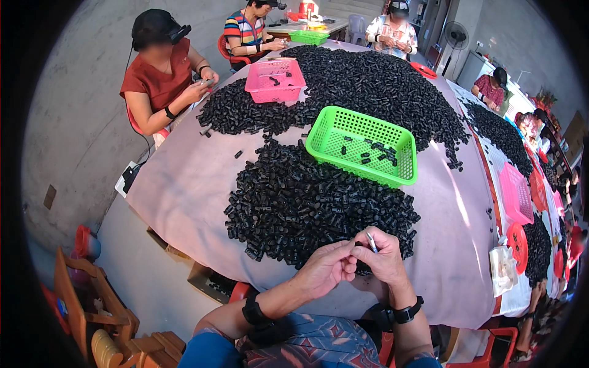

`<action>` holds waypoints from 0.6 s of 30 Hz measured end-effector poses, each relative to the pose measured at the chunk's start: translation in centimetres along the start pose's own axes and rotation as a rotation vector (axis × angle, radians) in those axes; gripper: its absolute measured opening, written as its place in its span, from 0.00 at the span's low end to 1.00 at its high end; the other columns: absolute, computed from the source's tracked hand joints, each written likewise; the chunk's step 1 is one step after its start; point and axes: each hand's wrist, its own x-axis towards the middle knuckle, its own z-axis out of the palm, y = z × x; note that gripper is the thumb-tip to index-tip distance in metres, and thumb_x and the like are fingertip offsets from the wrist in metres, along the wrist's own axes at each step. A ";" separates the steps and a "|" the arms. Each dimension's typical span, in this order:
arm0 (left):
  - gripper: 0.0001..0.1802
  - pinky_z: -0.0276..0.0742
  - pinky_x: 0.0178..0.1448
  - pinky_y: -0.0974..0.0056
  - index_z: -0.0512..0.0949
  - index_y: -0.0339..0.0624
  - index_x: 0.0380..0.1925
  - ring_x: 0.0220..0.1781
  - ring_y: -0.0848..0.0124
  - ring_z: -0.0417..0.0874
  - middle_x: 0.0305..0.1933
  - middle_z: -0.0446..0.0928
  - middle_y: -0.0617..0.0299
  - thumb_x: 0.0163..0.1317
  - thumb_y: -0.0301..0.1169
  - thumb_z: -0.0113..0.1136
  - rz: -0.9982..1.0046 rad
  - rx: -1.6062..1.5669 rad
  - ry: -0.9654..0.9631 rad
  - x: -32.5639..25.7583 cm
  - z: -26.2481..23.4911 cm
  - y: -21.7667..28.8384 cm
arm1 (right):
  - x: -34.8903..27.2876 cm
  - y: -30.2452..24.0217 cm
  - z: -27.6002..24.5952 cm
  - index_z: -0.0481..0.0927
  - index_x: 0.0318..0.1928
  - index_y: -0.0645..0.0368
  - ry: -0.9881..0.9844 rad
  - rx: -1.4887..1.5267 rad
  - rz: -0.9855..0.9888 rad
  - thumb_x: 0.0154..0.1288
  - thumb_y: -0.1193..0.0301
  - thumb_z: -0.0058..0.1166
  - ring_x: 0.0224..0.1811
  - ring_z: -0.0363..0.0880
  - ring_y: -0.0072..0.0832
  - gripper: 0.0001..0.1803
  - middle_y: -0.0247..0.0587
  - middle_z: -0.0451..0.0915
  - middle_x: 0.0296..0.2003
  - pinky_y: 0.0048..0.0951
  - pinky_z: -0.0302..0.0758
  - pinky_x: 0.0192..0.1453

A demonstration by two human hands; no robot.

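Left hand [326, 265] and right hand [381, 257] meet at the near edge of the worktop [184, 190], fingertips together. Right fingers pinch a thin grey tool [372, 241], tip up. Left fingers are curled around something small and dark (too hidden to identify). Both hands sit just in front of the near pile of black caps [313, 205]. Green basket [362, 146] lies beyond the pile with a few caps inside; pink basket [275, 80] farther back.

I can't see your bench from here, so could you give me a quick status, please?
Left hand pinching a black part. Right hand holding a thin tool. Black pile just ahead, green basket beyond.
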 end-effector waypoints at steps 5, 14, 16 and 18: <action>0.08 0.68 0.33 0.72 0.72 0.44 0.37 0.28 0.79 0.69 0.29 0.69 0.70 0.66 0.36 0.49 -0.019 -0.012 -0.012 0.0 0.1 -0.1 | -0.1 0.5 -0.4 0.77 0.31 0.63 0.016 -0.041 -0.008 0.58 0.76 0.57 0.28 0.73 0.13 0.04 0.30 0.76 0.25 0.17 0.70 0.31; 0.08 0.68 0.33 0.72 0.71 0.44 0.37 0.28 0.79 0.69 0.29 0.69 0.70 0.66 0.36 0.50 -0.034 -0.008 -0.014 0.2 0.1 0.4 | 0.3 0.2 -0.2 0.77 0.31 0.64 0.032 0.019 0.012 0.58 0.78 0.55 0.29 0.74 0.14 0.02 0.32 0.77 0.26 0.18 0.73 0.34; 0.08 0.68 0.32 0.72 0.71 0.45 0.37 0.28 0.79 0.69 0.29 0.69 0.70 0.65 0.36 0.50 -0.036 0.009 -0.007 0.1 0.0 0.6 | 0.4 -0.1 -0.1 0.77 0.31 0.64 0.007 0.005 0.004 0.57 0.77 0.57 0.28 0.73 0.13 0.03 0.30 0.76 0.25 0.17 0.71 0.32; 0.08 0.67 0.32 0.71 0.71 0.45 0.32 0.28 0.78 0.69 0.27 0.68 0.69 0.66 0.36 0.49 -0.025 0.006 0.020 -0.1 0.1 0.7 | 0.5 0.5 -0.1 0.78 0.30 0.62 0.027 -0.107 -0.005 0.54 0.77 0.59 0.25 0.69 0.12 0.04 0.28 0.74 0.23 0.16 0.67 0.29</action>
